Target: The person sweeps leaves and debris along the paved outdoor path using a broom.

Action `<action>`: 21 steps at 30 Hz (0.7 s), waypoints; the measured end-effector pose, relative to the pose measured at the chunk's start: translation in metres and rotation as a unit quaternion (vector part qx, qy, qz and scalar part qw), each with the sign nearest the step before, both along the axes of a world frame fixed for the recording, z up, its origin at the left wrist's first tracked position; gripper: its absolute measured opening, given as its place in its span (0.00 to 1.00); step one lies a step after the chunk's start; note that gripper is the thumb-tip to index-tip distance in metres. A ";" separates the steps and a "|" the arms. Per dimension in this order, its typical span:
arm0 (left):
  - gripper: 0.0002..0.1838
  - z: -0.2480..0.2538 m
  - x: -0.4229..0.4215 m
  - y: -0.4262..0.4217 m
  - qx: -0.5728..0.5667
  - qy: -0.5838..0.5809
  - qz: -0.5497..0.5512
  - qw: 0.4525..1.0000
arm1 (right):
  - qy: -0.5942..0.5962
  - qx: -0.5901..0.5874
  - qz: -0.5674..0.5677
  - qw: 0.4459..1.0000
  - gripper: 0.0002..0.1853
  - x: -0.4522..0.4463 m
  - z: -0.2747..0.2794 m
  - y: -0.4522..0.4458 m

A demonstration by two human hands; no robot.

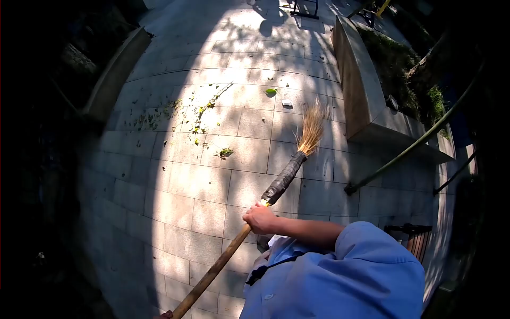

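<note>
My right hand (259,219) is closed around the wooden handle of a broom (218,266), just below the dark wrapping that binds its bristles. The handle slants from the lower left toward the upper right. Its straw bristles (312,127) fan out over the paving. At the bottom edge a small part of my left hand (166,315) shows, wrapped on the lower handle; the rest is out of frame. Left of the bristles lie scattered green leaves and twigs (197,127). A single leaf (271,91) and a small white scrap (287,102) are beyond them.
Stone paving (186,234) is split between bright sun and shade. A low stone planter wall (358,90) stands on the right, another wall (118,72) on the left. A green metal pole (414,146) rises at right, near a slatted bench (417,242). Dark metal legs (305,11) stand far ahead.
</note>
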State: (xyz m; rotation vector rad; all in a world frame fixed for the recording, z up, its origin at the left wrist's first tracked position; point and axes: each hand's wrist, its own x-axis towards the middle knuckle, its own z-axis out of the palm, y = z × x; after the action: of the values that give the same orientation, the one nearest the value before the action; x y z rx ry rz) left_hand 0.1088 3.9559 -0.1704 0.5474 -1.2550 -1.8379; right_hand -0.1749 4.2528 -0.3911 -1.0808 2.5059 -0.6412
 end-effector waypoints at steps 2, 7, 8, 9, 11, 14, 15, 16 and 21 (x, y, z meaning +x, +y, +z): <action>0.06 -0.027 -0.051 0.039 -0.052 -0.067 -0.119 0.989 | 0.066 0.025 -0.026 0.997 0.04 -0.011 -0.038 0.061; 0.06 -0.030 -0.137 0.161 -0.048 -0.079 -0.169 0.981 | -0.070 0.039 -0.052 0.995 0.07 -0.026 -0.089 0.161; 0.06 -0.022 -0.130 0.164 -0.074 -0.103 -0.164 0.978 | -0.054 0.033 -0.033 0.997 0.06 -0.028 -0.092 0.156; 0.06 -0.014 -0.124 0.165 -0.099 -0.122 -0.162 0.974 | -0.034 0.025 -0.017 0.999 0.05 -0.035 -0.093 0.143; 0.08 0.002 -0.099 0.166 -0.148 -0.139 -0.106 0.973 | -0.006 -0.065 0.007 0.998 0.04 -0.049 -0.091 0.107; 0.04 0.039 -0.091 0.196 -0.173 -0.096 -0.017 0.980 | -0.038 -0.140 0.071 0.987 0.03 -0.081 -0.064 0.056; 0.04 0.050 -0.093 0.212 -0.174 -0.108 -0.007 0.979 | -0.033 -0.164 0.093 0.981 0.03 -0.094 -0.060 0.040; 0.05 0.057 -0.098 0.228 -0.197 -0.099 0.050 0.974 | -0.038 -0.184 0.110 0.976 0.03 -0.109 -0.048 0.027; 0.08 0.083 -0.111 0.266 -0.349 -0.084 0.100 0.928 | 0.012 -0.217 0.162 0.963 0.04 -0.154 -0.005 -0.015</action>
State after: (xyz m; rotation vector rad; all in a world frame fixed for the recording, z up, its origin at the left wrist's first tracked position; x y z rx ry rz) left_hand -0.0017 4.2216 -0.0875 0.4112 -1.7762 -1.0799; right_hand -0.3290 4.2381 -0.3958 -1.6142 2.1799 -1.1089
